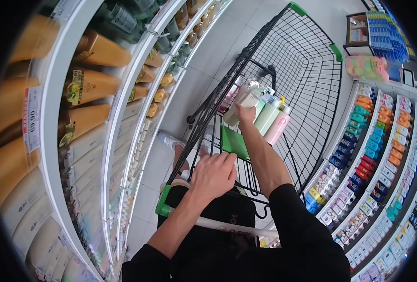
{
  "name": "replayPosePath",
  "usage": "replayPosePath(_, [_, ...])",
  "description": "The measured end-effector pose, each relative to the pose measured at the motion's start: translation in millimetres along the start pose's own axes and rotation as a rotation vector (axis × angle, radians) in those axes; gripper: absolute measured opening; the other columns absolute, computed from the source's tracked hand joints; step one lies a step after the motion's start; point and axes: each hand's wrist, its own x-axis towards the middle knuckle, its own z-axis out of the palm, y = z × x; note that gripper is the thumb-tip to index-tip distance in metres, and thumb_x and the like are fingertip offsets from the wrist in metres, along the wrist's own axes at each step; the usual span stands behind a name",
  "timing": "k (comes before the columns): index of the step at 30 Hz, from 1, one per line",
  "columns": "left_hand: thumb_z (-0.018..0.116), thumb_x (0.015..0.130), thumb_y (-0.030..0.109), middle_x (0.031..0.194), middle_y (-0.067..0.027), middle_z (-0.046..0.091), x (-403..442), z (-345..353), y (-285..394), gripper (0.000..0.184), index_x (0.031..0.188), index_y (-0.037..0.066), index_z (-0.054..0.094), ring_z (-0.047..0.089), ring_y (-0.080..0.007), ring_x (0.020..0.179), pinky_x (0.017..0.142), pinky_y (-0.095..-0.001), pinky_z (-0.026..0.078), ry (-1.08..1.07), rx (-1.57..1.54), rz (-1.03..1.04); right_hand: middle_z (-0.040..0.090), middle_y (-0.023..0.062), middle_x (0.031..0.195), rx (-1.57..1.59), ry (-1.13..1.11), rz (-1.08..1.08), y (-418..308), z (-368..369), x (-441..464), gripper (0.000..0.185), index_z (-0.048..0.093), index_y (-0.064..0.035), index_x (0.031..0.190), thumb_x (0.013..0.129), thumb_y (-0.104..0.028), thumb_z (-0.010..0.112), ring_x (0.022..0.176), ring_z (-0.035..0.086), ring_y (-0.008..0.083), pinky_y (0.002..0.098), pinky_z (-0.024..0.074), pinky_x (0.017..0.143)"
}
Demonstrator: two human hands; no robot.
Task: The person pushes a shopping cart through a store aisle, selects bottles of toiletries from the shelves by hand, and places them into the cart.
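My right hand [247,114] reaches into the shopping cart [307,89] and is closed around a pale bottle [250,97] with a clear top. Beside that bottle stand a light green pump bottle [267,118] and a pink bottle [279,126]. Another pinkish item [229,97] is to the left, partly behind wire. My left hand [212,177] lies over the cart's near wire rim, next to the green seat panel [234,141], its fingers bent down over the rim. Its fingertips are partly hidden.
On the left, a close shelf [58,113] holds orange and green bottles behind price tags. Shelves of small colourful packages [368,150] line the right side. The cart's white handle bar [236,229] runs across below my arms. A shoe [171,140] shows on the tiled floor [204,51].
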Motion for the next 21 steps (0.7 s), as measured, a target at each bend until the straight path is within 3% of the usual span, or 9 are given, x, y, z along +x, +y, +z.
replayPosePath(3, [0.062,0.082,0.011,0.09,-0.0101,0.067,-0.6,3.6,0.0,0.023,0.103,0.004,0.065,0.066,-0.0285,0.082,0.072,-0.042,0.052,0.021,0.001,-0.014,0.067,0.0233,0.116,-0.154,0.025,-0.07,0.6,14.2,6.7,0.068,0.057,0.004,0.12,0.068,-0.03,0.086,0.109,0.066,0.0342,0.0398,0.0513,0.095])
replayPosePath(6, [0.062,0.082,0.012,0.091,-0.0099,0.067,-1.2,3.4,1.1,0.023,0.104,0.004,0.065,0.066,-0.0281,0.082,0.073,-0.0421,0.051,-0.008,-0.004,-0.03,0.067,0.025,0.115,-0.25,0.03,-0.135,-0.8,12.8,9.3,0.069,0.059,0.0054,0.118,0.07,-0.038,0.084,0.108,0.065,0.0379,0.0435,0.0507,0.096])
replayPosePath(8, [0.062,0.083,0.012,0.091,-0.0098,0.067,-0.9,4.0,2.5,0.022,0.104,0.004,0.064,0.066,-0.028,0.082,0.073,-0.0419,0.052,-0.008,-0.008,-0.028,0.063,0.0251,0.119,-0.476,-0.019,-0.088,-4.8,9.1,16.9,0.076,0.056,0.0057,0.12,0.07,-0.044,0.083,0.11,0.063,0.0411,0.0464,0.0495,0.098])
replayPosePath(11, [0.062,0.083,0.011,0.09,-0.0096,0.067,-3.2,6.7,3.5,0.022,0.104,0.004,0.064,0.066,-0.0279,0.082,0.073,-0.0422,0.051,0.022,-0.015,-0.022,0.062,0.0255,0.12,-0.474,-0.077,-0.105,-0.6,4.0,26.3,0.078,0.057,0.006,0.119,0.07,-0.05,0.081,0.111,0.062,0.0423,0.0476,0.0495,0.098])
replayPosePath(21, [0.064,0.082,0.01,0.085,-0.0092,0.066,-6.7,17.0,13.1,0.02,0.1,0.004,0.066,0.065,-0.0274,0.078,0.071,-0.0412,0.051,0.005,-0.02,-0.023,0.065,0.0255,0.115,-0.524,-0.028,-0.142,0.1,-1.4,27.3,0.076,0.06,0.0048,0.116,0.071,-0.054,0.08,0.107,0.065,0.0414,0.0478,0.0521,0.092])
